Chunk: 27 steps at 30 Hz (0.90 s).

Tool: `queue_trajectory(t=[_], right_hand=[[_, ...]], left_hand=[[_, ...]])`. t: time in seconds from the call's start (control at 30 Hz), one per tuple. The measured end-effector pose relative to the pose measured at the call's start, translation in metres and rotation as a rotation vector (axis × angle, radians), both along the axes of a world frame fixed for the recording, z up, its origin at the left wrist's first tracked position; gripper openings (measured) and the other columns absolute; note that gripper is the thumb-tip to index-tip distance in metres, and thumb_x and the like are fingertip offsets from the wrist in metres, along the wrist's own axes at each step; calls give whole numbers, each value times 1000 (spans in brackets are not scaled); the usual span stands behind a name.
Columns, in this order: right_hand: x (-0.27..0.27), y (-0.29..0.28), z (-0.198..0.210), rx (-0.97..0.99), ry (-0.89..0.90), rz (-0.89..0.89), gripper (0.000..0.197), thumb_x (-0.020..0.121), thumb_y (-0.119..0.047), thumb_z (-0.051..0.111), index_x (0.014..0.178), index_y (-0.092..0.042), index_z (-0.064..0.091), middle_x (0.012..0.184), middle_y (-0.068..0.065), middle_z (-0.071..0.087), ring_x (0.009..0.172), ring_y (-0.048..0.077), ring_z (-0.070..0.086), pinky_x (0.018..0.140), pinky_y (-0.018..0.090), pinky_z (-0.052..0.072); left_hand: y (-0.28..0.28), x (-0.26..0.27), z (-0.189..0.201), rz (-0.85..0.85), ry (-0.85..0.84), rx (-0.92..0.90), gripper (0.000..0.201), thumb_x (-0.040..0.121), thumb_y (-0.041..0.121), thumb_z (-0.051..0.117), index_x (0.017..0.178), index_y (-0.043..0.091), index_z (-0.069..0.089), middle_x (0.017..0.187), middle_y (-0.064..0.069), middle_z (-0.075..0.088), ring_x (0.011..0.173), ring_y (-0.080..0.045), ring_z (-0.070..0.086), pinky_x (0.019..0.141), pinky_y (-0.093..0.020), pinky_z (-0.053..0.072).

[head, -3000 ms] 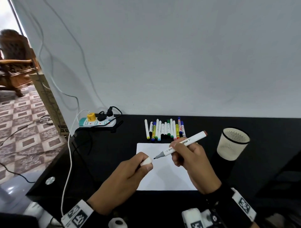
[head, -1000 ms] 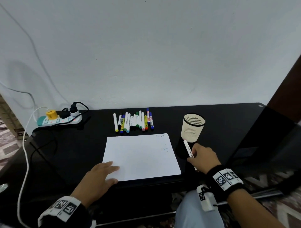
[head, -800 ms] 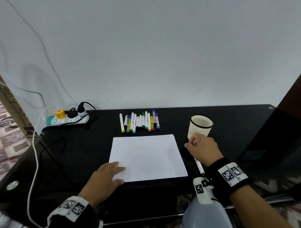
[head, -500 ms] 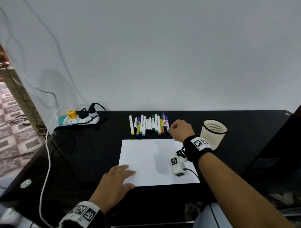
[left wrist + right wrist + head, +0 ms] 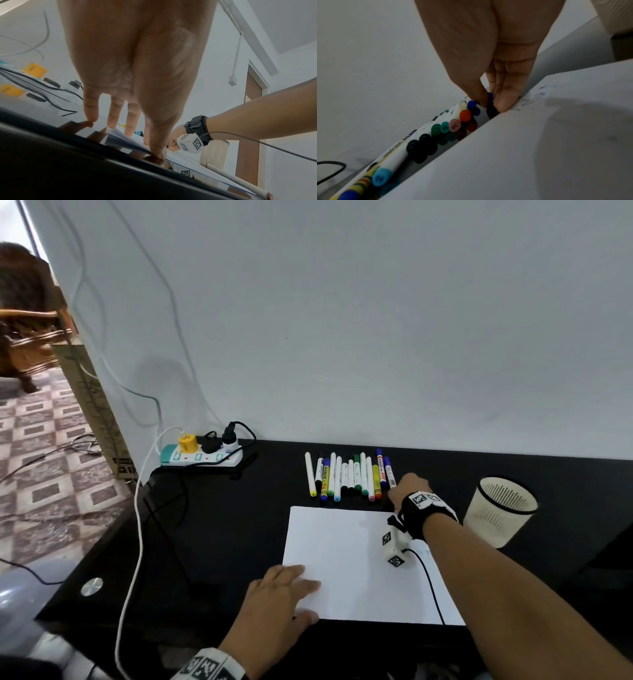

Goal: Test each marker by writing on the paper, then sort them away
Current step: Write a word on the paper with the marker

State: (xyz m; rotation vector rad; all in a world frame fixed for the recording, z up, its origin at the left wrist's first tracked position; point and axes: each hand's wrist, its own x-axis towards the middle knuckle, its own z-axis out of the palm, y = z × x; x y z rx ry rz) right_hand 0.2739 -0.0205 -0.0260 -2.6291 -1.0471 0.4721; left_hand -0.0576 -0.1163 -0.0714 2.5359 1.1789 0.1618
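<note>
A row of several capped markers (image 5: 349, 477) lies at the back of the black table (image 5: 222, 542), just beyond the white paper (image 5: 352, 563). My right hand (image 5: 406, 489) reaches over the paper to the row's right end. In the right wrist view its thumb and fingertips (image 5: 504, 102) pinch the blue-capped marker (image 5: 490, 96) there, which still lies on the table. My left hand (image 5: 287, 585) lies flat with straight fingers on the paper's near left corner, also seen in the left wrist view (image 5: 126, 129). Faint scribbles (image 5: 539, 93) mark the paper's far right corner.
A cream mesh cup (image 5: 501, 510) stands to the right of the paper. A power strip (image 5: 202, 455) with plugs and cables sits at the back left. A white marker (image 5: 236, 180) lies by the paper's near right edge. The wall runs close behind the markers.
My right hand left the cup side, no longer holds the white marker, and moved left and back to the marker row, where it pinches the blue-capped one. The left hand stayed on the paper.
</note>
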Motion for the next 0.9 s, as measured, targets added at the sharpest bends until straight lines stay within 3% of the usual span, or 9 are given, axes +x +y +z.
queue_trajectory(t=[0.13, 0.33, 0.4, 0.47, 0.53, 0.63, 0.7, 0.8, 0.9], right_hand=[[4, -5, 1, 30, -6, -38, 34, 91, -27, 69, 116, -2, 67, 113, 18, 70, 101, 34, 70, 75, 34, 54], [13, -33, 24, 265, -73, -121, 37, 96, -23, 63, 121, 1, 50, 124, 27, 62, 115, 45, 62, 90, 42, 51], [12, -52, 40, 351, -143, -52, 28, 97, -22, 59, 114, -1, 49, 115, 27, 65, 105, 44, 63, 85, 42, 50], [7, -73, 60, 458, -183, 22, 21, 96, -23, 59, 106, -6, 51, 100, 19, 67, 90, 38, 63, 76, 37, 47], [-1, -93, 78, 576, -170, 80, 16, 93, -26, 60, 98, -12, 54, 89, 9, 69, 86, 33, 63, 76, 36, 47], [-24, -128, 104, 747, 16, 167, 12, 88, -30, 64, 87, -19, 59, 74, -1, 72, 73, 23, 73, 78, 42, 60], [-45, -148, 119, 827, 249, 215, 11, 89, -21, 68, 85, -12, 64, 71, 2, 73, 66, 21, 76, 72, 43, 65], [-75, -171, 131, 864, 514, 290, 12, 90, -13, 68, 86, -3, 65, 78, 14, 75, 71, 30, 77, 72, 45, 66], [-92, -184, 130, 887, 640, 333, 11, 93, -8, 65, 87, 2, 63, 83, 24, 73, 75, 39, 76, 71, 45, 65]], left_hand=[[1, -1, 0, -5, 1, 1, 55, 90, 56, 50, 143, 47, 39, 157, 19, 26, 144, -5, 17, 113, -33, 25], [-1, 0, 9, -6, -4, -36, 55, 90, 53, 52, 143, 44, 41, 156, 17, 27, 143, -5, 17, 115, -35, 22], [-1, 0, 13, -5, -8, -52, 54, 89, 52, 54, 142, 44, 43, 156, 16, 29, 142, -5, 19, 113, -35, 21], [-1, 1, 18, 0, -26, -61, 54, 88, 53, 56, 140, 44, 46, 153, 17, 33, 140, -4, 22, 112, -33, 21], [-1, 3, 27, 9, -77, -56, 51, 88, 55, 56, 137, 45, 48, 148, 21, 38, 137, -2, 26, 109, -31, 21], [-4, 10, 46, 42, -263, -26, 46, 90, 56, 56, 135, 47, 47, 136, 27, 47, 128, 1, 39, 109, -30, 32], [-9, 17, 65, 95, -415, -82, 49, 88, 60, 57, 134, 49, 44, 126, 28, 52, 116, 3, 50, 100, -26, 43], [-26, 30, 96, 61, -475, -253, 55, 82, 71, 55, 130, 52, 37, 116, 26, 56, 101, 3, 59, 83, -19, 47], [-47, 32, 113, 0, -531, -303, 24, 94, 54, 52, 112, 38, 51, 94, 12, 68, 79, -2, 64, 71, -23, 53]])
